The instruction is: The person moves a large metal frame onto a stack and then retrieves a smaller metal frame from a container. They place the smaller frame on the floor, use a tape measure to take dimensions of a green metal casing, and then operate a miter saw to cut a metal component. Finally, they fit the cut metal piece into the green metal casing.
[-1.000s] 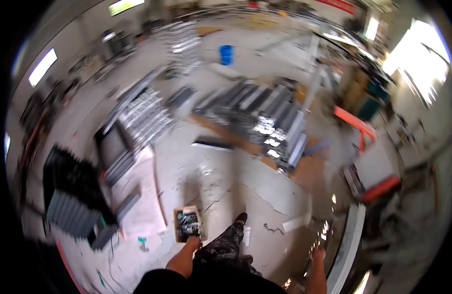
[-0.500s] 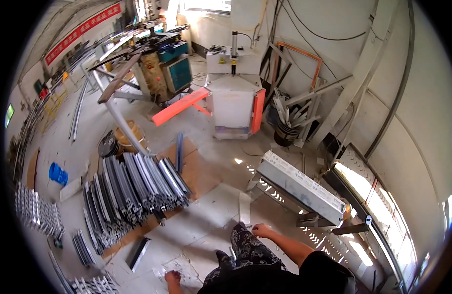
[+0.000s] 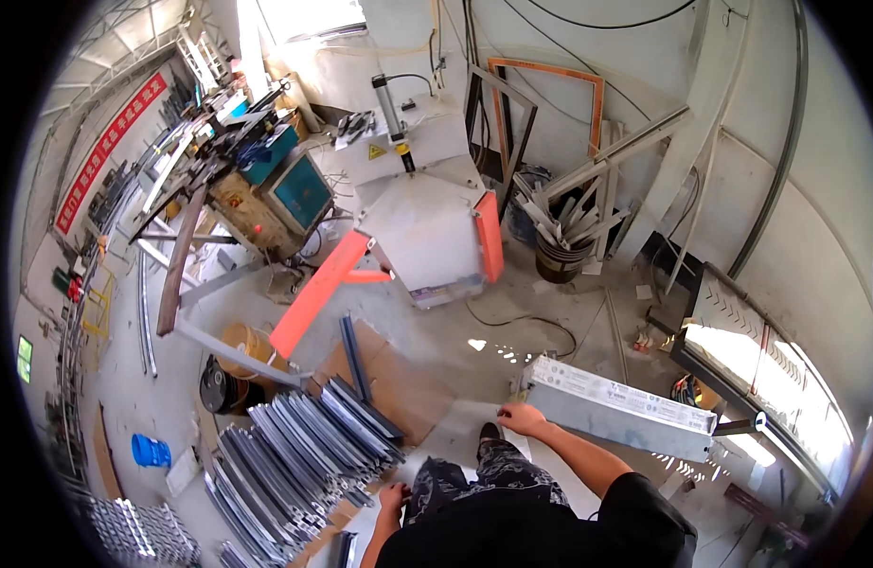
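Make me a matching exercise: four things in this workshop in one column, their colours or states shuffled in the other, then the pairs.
Things:
1. right hand
2. left hand
3. small drum
4. long guard arm on the white machine

States:
A. orange
B. blue, on the floor
C. touching the end of the long grey box
D. beside the stacked metal profiles, holding nothing

Pairs: 1-C, 2-D, 3-B, 4-A

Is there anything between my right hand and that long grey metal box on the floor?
Nothing visible stands between them. The right hand already rests at the near left end of the long grey metal box, fingers at its corner. The left hand hangs low beside the stack of grey metal profiles, apart from the box.
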Motion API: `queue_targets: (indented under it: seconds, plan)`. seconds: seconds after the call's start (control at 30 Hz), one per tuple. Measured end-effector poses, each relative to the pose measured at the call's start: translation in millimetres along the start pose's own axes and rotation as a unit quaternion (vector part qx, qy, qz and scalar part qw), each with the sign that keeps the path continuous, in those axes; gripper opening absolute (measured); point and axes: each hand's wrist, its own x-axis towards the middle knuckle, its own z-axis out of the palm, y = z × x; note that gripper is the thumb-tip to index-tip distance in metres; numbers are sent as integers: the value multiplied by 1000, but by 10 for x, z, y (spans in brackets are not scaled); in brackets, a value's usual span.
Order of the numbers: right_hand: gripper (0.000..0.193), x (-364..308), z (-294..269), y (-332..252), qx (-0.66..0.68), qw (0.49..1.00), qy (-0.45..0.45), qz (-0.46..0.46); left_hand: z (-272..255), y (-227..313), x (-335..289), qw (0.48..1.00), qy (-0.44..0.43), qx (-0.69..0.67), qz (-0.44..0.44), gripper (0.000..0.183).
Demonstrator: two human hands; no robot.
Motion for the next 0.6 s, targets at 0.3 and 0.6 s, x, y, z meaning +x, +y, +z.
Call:
queue_targets:
  seconds: [0.3, 0.6]
  plan:
    - [36, 1148, -653, 336, -39, 988, 77, 125, -95, 2358, 855, 996, 24, 66, 60, 22]
    - [25, 1416, -686, 1116, 173, 911, 67, 368, 1103, 4729, 2251, 939, -96, 202, 260, 28]
